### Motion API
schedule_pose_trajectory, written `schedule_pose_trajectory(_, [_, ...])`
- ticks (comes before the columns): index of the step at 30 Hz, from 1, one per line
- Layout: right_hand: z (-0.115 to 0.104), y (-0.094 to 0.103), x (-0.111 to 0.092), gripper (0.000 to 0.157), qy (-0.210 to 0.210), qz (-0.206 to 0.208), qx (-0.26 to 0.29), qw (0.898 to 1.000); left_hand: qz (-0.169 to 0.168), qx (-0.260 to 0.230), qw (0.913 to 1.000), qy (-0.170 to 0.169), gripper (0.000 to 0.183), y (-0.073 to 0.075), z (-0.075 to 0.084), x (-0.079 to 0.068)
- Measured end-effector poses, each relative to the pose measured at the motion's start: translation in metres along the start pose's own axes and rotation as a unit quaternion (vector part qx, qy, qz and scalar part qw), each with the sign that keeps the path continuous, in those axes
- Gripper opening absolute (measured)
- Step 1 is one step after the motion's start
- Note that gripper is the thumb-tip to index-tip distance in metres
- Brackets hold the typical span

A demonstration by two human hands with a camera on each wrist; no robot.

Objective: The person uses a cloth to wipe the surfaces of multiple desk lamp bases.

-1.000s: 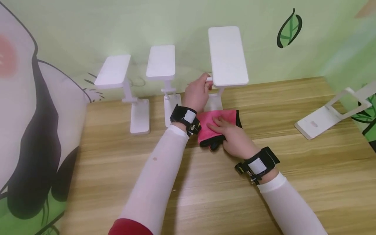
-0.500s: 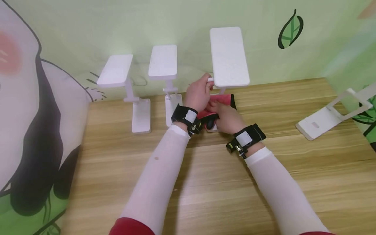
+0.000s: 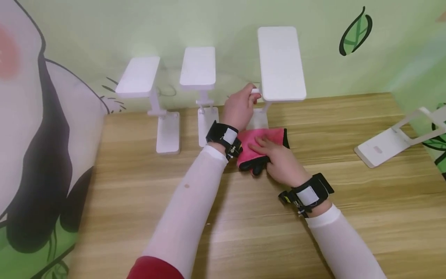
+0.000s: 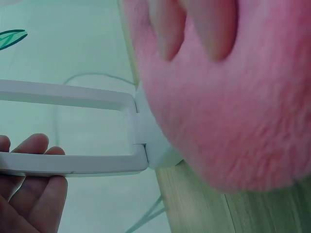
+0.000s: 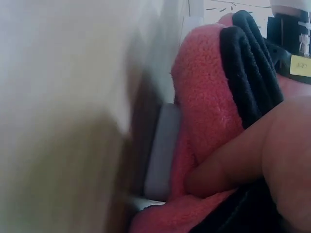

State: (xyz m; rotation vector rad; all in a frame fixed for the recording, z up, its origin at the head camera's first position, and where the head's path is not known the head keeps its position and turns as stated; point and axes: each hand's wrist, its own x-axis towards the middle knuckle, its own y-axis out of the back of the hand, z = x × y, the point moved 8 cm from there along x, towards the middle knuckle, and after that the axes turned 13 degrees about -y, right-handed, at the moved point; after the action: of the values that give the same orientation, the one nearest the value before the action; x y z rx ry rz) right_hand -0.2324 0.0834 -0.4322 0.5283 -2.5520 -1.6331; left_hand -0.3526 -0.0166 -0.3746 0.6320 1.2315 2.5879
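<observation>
Currently the large white stand (image 3: pixel 281 64) stood at the back of the worktop (image 3: pixel 251 236); head view: long axis of its panel nearly 12 to 6 o'clock, base (image 3: pixel 258 118) pointing towards 6. A pink cloth (image 3: pixel 247 149) lay over the near part of that base.

Left hand (image 3: pixel 239 108): fingers (image 4: pixel 51 201) pinching one side bar of the stand's frame (image 4: pixel 73 93), between 7 and 8 o'clock of the panel. Right hand (image 3: pixel 283 162), entering from 4 o'clock: fingers spread, pressed on the cloth.

Worktop wood-grained, grain roughly 9 to 3, meeting a pale green wall (image 3: pixel 237 23) at its 12 o'clock edge. Printed leaf (image 3: pixel 356 35) between 1 and 2 from the cloth, black-and-white figure (image 3: pixel 24 116) at 9. Also from the cloth: outer small stand (image 3: pixel 138 75) between 9 and 10, inner small stand (image 3: pixel 198 66) between 10 and 11, open-framed stand (image 3: pixel 383 147) at 3.

Stands smooth, round-cornered; frame a slim rectangular loop. Cloth plush, black-edged, folded.
</observation>
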Motion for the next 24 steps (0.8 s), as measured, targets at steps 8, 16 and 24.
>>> schedule_pose_trajectory(8, [0.008,0.008,0.048,0.065,-0.012,-0.01,0.015,1.0,-0.004,-0.011,0.9999,0.005,0.026,-0.002,0.002,-0.001])
schedule_pose_trajectory(16, [0.007,0.001,0.032,0.068,-0.029,0.004,-0.021,0.999,-0.005,-0.003,1.0,-0.002,0.032,-0.004,-0.002,-0.003])
schedule_pose_trajectory(24, [0.003,-0.005,0.01,0.064,-0.026,0.001,-0.022,0.999,-0.009,0.003,1.0,0.0,0.035,-0.001,-0.002,-0.006])
